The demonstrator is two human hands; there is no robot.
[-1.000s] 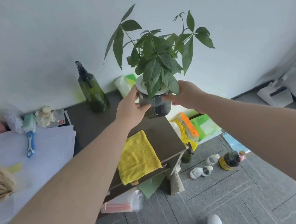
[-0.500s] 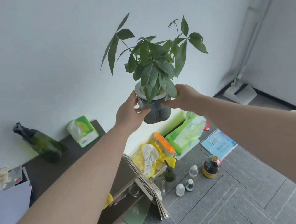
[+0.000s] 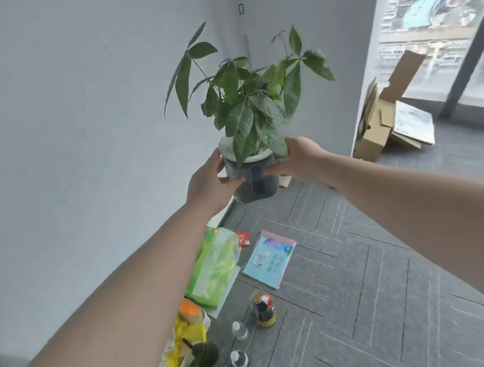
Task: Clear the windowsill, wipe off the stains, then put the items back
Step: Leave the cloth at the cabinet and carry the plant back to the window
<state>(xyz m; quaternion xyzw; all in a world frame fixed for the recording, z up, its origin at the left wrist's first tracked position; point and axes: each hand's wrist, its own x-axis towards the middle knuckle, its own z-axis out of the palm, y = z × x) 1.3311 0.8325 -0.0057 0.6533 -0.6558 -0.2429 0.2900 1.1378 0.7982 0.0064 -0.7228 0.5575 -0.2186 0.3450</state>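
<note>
A leafy green plant in a ribbed grey pot [image 3: 255, 183] with a white rim hangs in the air in front of me, well above the floor. My left hand [image 3: 207, 184] grips the pot's left side and my right hand [image 3: 295, 159] grips its right side. The windowsill [image 3: 477, 114] is a dark ledge under the big window at the far right. Leaves hide part of the pot's rim and my right fingers.
An open cardboard box [image 3: 383, 123] with papers lies on the sill's left end. On the grey carpet below lie a green plastic bag [image 3: 213, 270], a blue booklet [image 3: 270, 258], a dark bottle [image 3: 262, 308], several small bottles and a yellow bag [image 3: 184, 348].
I have turned right with the plant in both hands. The dark table, spray bottle and tissue pack have slid out of view to the left, and the window and sill have come into view.
</note>
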